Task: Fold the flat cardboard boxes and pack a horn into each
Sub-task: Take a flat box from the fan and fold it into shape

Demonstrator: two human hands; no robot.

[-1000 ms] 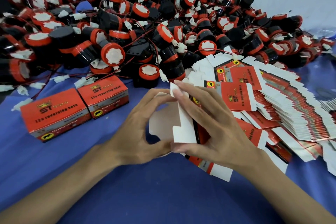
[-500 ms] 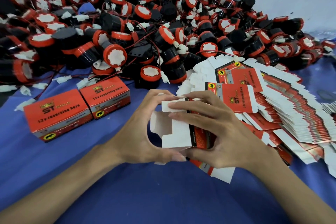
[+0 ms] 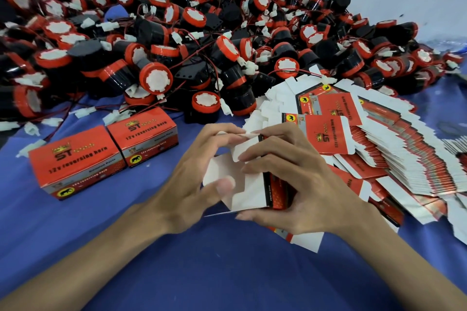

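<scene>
Head: left hand [image 3: 192,179] and right hand [image 3: 303,184] pinch carton [image 3: 250,192]; boxes [image 3: 75,156] read "12V reversing horn".

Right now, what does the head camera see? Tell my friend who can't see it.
The left hand and right hand hold a half-folded cardboard box over a blue cloth. Behind lie a pile of horns, two closed boxes at left, flat boxes at right.
</scene>
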